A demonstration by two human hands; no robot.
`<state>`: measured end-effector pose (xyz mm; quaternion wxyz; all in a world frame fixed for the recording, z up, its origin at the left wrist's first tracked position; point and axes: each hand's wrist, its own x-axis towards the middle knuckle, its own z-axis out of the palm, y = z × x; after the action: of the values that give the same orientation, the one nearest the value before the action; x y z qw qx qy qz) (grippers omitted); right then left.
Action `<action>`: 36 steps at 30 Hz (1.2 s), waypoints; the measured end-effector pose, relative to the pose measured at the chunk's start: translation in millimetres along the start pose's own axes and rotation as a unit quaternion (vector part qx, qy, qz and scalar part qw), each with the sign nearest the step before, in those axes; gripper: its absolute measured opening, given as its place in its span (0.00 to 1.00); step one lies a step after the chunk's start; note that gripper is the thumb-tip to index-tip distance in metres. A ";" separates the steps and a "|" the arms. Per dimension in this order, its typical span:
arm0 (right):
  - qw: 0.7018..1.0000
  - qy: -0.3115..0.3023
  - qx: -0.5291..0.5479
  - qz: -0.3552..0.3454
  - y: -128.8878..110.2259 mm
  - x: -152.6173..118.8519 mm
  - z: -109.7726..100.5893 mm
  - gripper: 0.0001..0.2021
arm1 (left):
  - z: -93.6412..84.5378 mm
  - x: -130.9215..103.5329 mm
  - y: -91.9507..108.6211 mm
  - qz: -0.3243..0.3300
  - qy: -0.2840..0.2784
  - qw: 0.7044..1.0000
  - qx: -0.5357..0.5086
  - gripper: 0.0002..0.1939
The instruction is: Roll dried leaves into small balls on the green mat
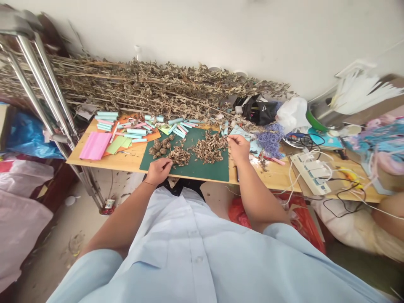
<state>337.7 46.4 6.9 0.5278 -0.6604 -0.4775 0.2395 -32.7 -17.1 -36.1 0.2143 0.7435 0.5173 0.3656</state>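
Observation:
My left hand (158,171) is closed at the front edge of the green mat (202,171), beside a small pile of dried leaves (179,156); what its fingers hold, if anything, is too small to name. Behind it lie several brown leaf balls (160,146). At the mat's right side my right hand (238,148) has its thumb and fingertips together, next to the larger pile of dried leaves (210,147). Anything between those fingertips is too small to make out.
Long dried stalks (142,84) line the wall. Rolled papers (136,131) and pink sheets (94,145) lie left. Purple yarn (270,141), a black bag (261,110) and a power strip (311,173) with cables lie right. Crutches (47,80) stand at the left.

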 end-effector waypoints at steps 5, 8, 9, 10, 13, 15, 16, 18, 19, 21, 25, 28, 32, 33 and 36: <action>0.992 0.025 0.112 0.048 -5.4 -3.0 16.8 0.18 | 2.1 0.1 -3.3 0.005 0.007 1.000 0.002 0.12; 0.987 0.011 0.149 0.051 -12.4 -11.3 28.9 0.18 | 1.2 0.8 -3.6 -0.009 0.012 1.000 -0.005 0.12; 0.986 -0.004 0.156 0.054 -15.2 -16.1 33.3 0.19 | 0.5 0.7 -2.4 -0.017 0.017 1.000 -0.011 0.12; 0.985 -0.020 0.162 0.060 -17.9 -22.0 38.0 0.19 | -0.2 0.3 0.0 -0.026 0.025 0.999 -0.018 0.12; 0.978 -0.068 0.180 0.081 -24.2 -45.4 53.2 0.18 | 1.4 -2.3 16.4 -0.071 0.071 0.994 -0.048 0.11; 0.973 -0.093 0.190 0.093 -25.7 -63.5 63.4 0.17 | 8.5 -3.9 34.8 -0.112 0.081 0.985 -0.108 0.12; 0.971 -0.102 0.194 0.098 -25.8 -72.4 68.2 0.16 | 14.1 -4.1 45.0 -0.138 0.058 0.975 -0.162 0.12; 0.969 -0.110 0.195 0.101 -24.8 -88.7 75.8 0.16 | 27.7 -3.1 64.8 -0.213 -0.019 0.937 -0.276 0.16; 0.970 -0.115 0.192 0.098 -24.2 -95.7 78.4 0.15 | 34.8 -1.9 73.0 -0.249 -0.044 0.911 -0.326 0.21; 0.972 -0.132 0.177 0.079 -22.7 -106.7 80.7 0.15 | 47.2 1.3 84.3 -0.282 -0.058 0.866 -0.409 0.33; 0.976 -0.176 0.126 0.023 -18.7 -116.8 76.5 0.13 | 61.1 9.2 87.4 -0.272 -0.028 0.832 -0.483 0.34; 0.975 -0.196 0.105 0.022 -13.2 -116.9 72.8 0.12 | 66.0 13.8 82.5 -0.282 -0.007 0.835 -0.472 0.23; 0.970 -0.197 0.131 0.059 -4.3 -114.9 73.2 0.12 | 70.0 14.8 77.6 -0.299 0.017 0.843 -0.447 0.15; 0.970 -0.192 0.137 0.065 -2.4 -114.7 74.1 0.13 | 70.5 14.1 76.8 -0.301 0.018 0.847 -0.437 0.13; 0.971 -0.167 0.153 0.081 2.1 -114.8 77.8 0.14 | 71.4 10.9 74.6 -0.301 0.001 0.867 -0.397 0.11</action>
<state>225.4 -18.5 -42.1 0.5146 -0.5586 -0.4613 0.4587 69.8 -30.6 -26.3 0.5903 0.4035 0.5274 0.4589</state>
